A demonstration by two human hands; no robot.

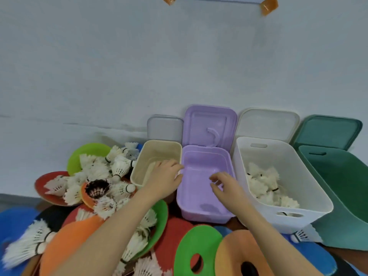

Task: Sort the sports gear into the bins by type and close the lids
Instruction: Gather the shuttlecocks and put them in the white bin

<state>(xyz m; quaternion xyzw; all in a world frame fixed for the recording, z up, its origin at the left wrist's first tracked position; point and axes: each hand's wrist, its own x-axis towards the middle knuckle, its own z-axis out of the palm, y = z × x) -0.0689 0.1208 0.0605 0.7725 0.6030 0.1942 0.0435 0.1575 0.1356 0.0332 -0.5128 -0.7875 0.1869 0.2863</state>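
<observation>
Currently the fingers (216, 179) of the right hand (229, 189) are hanging loosely curled and slightly spread above the open lilac plastic bin (203, 212), pinching nothing. The left hand (163, 179) is resting on the rim between that bin and the small beige plastic bin (143, 156), its fingers (176, 167) gently spread and empty. Right of the lilac bin, the white plastic bin (302, 176) is holding white feather shuttlecocks (262, 186), and the dark green plastic bin (342, 196) is sitting beside it. All 4 lids are standing open against the wall. More loose shuttlecocks (111, 172) and coloured flat disc cones (196, 250) are lying heaped to the left and in front.
</observation>
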